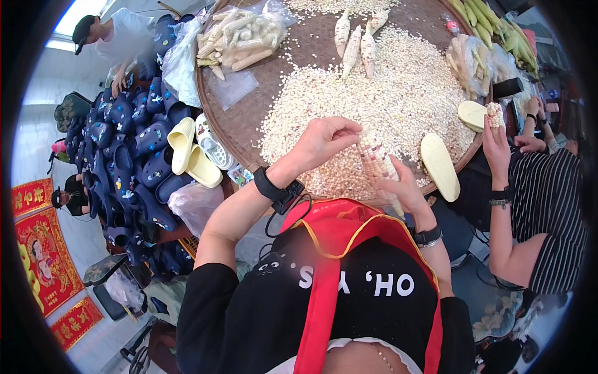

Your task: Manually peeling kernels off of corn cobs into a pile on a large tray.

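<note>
A partly stripped corn cob, white with dark red kernels, slants above the near edge of the round table. Around its lower part my right hand is wrapped. My left hand is beside the upper end of the cob, its fingers curled in and pressed together. What those fingertips pinch, if anything, is too small to make out. Below and beyond both hands, loose corn kernels lie in a broad heap on the brown round table. A red apron with a yellow edge hangs below the cob.
Whole cobs lie on the far kernels; bagged cobs are at far left. A pale yellow sandal rests at the right rim. Navy clogs pile up at left. At right, another person's hand holds a cob.
</note>
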`<state>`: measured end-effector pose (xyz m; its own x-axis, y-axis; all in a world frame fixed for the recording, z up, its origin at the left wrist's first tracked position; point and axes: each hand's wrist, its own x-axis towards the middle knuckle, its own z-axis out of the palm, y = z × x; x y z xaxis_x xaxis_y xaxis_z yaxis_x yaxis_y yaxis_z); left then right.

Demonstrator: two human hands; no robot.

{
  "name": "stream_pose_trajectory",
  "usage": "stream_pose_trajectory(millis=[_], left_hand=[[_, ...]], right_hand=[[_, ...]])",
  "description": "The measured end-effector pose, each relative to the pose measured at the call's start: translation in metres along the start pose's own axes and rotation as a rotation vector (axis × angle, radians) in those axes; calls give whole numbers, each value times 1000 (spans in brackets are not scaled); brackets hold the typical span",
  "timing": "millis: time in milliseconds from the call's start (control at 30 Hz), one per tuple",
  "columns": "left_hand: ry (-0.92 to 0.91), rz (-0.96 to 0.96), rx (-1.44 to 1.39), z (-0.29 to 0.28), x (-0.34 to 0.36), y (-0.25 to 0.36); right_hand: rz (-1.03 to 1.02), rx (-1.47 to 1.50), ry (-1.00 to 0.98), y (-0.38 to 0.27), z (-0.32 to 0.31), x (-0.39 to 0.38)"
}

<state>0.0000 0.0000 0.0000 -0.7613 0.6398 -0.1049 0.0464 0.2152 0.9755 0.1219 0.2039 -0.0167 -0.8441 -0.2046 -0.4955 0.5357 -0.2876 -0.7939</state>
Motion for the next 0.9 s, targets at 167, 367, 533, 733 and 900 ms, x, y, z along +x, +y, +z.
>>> stream_pose_trajectory(millis=[167,367,533,733,900], left_hand=[[-22,69,137,-3,3,-1],[-17,173,118,-5,-2,-3],[-109,152,180,-8,-4,4],[-103,148,170,-3,1,-5],[-32,320,436,9,5,-4]], right_hand=[[22,-40,4,-1,-5,0],[6,-48,-6,-3,0,-4],[82,23,-58,6,-8,-8],[35,-35,-20,8,-6,-8],[33,-93,-48,9,-15,-5]])
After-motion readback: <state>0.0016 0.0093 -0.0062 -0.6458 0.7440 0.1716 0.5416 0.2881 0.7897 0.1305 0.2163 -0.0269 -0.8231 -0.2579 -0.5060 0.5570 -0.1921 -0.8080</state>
